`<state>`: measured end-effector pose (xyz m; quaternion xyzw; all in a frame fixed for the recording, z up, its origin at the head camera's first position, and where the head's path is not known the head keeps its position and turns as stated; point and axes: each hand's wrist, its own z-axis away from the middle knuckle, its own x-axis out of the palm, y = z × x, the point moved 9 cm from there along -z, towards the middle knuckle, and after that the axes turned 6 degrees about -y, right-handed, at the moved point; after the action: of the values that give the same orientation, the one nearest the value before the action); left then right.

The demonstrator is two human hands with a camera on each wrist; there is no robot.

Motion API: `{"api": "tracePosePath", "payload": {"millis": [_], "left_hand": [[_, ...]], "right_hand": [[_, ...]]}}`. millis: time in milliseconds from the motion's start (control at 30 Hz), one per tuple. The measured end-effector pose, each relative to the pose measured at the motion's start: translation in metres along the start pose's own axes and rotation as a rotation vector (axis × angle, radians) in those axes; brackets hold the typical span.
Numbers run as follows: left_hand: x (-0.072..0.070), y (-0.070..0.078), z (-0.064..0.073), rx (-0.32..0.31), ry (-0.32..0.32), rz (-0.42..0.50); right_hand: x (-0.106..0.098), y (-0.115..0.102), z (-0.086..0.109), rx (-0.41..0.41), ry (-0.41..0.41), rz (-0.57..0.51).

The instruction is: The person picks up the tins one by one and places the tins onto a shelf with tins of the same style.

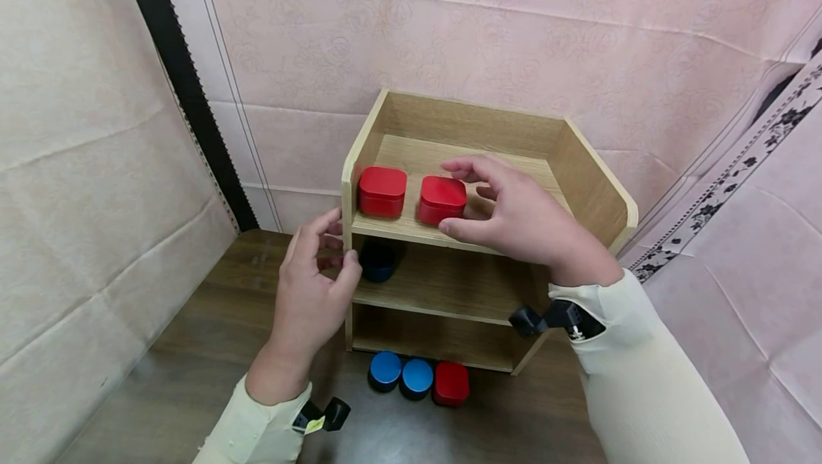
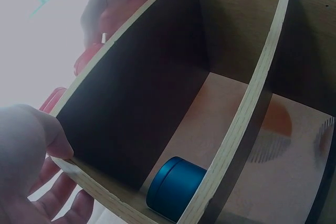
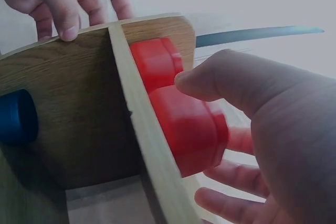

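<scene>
A wooden shelf unit (image 1: 443,275) with several levels stands on the table. My left hand (image 1: 315,275) grips its left side panel, thumb at the front edge and fingers along the outer face. On the top level sit two square red boxes with rounded corners, a left one (image 1: 382,193) and a right one (image 1: 442,200). Around the right red box my right hand (image 1: 514,207) is spread, thumb by its front corner and fingers behind and beside it; contact is unclear. A round blue tin (image 2: 176,188) stands on the level below, at the left.
On the table (image 1: 212,350) before the shelf, two round blue-lidded tins, a left (image 1: 385,367) and a right (image 1: 417,377), stand in a row with another red box (image 1: 452,383). Pale patterned cloth (image 1: 449,43) hangs behind and at both sides.
</scene>
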<state>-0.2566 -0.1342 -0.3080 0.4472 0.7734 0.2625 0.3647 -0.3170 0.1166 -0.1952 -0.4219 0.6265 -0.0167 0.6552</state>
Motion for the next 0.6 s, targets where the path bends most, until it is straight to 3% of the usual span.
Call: {"api": "tracePosePath", "payload": {"millis": [267,600], "left_hand": [[0.001,-0.001,0.000,-0.002,-0.002,-0.002],[0.001,-0.001,-0.001,-0.014,-0.012,0.006]], "right_hand": [[-0.016,-0.008,0.027,-0.010,0.093,-0.004],[-0.024,-0.030,0.081,-0.215,0.290,-0.021]]}}
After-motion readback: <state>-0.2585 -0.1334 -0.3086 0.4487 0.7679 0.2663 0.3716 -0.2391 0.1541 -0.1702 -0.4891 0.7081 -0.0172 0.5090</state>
